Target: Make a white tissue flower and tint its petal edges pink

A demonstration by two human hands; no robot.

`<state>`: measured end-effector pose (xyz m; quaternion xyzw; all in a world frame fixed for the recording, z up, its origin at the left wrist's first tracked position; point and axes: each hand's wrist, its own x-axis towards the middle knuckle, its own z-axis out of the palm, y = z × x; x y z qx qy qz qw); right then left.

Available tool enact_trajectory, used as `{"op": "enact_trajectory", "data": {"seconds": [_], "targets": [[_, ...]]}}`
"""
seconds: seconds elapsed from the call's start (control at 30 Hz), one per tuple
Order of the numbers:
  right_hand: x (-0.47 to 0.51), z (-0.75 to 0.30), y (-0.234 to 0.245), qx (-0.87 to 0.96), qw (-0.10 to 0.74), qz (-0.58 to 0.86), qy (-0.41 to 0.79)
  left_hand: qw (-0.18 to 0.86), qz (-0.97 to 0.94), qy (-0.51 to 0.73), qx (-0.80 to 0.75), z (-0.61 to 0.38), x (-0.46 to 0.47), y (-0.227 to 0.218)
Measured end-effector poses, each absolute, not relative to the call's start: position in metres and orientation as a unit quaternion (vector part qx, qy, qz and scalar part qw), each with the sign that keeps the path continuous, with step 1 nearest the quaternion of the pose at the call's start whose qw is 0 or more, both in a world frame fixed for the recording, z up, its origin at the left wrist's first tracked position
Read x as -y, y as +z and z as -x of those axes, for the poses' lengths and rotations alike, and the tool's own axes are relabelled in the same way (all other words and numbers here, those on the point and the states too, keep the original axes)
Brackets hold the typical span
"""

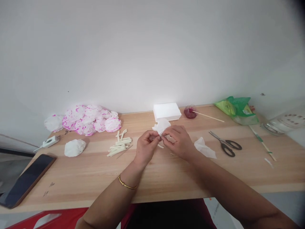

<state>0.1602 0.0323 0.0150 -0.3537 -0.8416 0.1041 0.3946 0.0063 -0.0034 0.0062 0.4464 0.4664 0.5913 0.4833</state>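
A piece of white tissue paper (pixel 163 125) fans out upward above my fingertips, gathered at its lower end. My left hand (pixel 147 145) is closed in a pinch on the gathered end. From the other side, my right hand (pixel 179 142) pinches the same spot, its fingertips meeting those of the left. What lies exactly between the fingertips is hidden. Just behind the hands is a white stack of tissues (pixel 167 112). To the left lies a pile of pale cream strips (pixel 120 147), and to the right a loose tissue sheet (pixel 205 149).
Pink-streaked white paper balls (pixel 88 119) line the wall; a plain white ball (pixel 75 148) is nearer. A phone (pixel 28 179) lies front left. Rightward are a dark red bowl (pixel 190 112) with a stick, scissors (pixel 225 144), a green bag (pixel 240 109) and a glass jar (pixel 283 124).
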Motion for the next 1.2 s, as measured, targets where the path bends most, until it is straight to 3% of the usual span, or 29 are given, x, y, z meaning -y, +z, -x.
{"op": "enact_trajectory", "data": {"seconds": [0.27,0.37,0.6,0.87,1.03,1.2], "targets": [[-0.033,-0.158,0.014,0.841,0.381,0.362,0.129,0.397,-0.565,0.515,-0.508,-0.004,0.005,0.005],[-0.034,-0.158,0.015,0.837,0.373,0.37,0.152,0.41,-0.563,0.507,-0.508,-0.004,0.004,0.003],[-0.034,-0.163,0.029,0.747,0.358,0.421,0.37,0.509,-0.477,0.522,-0.49,-0.005,0.003,0.003],[-0.043,-0.17,0.019,0.648,0.35,0.391,0.552,0.378,-0.582,0.515,-0.504,-0.002,0.0,-0.003],[-0.038,-0.167,0.026,0.697,0.318,0.423,0.484,0.301,-0.623,0.514,-0.506,-0.001,0.004,0.008],[-0.033,-0.163,0.03,0.741,0.307,0.417,0.426,0.3,-0.637,0.499,-0.505,-0.001,0.006,0.014]]}}
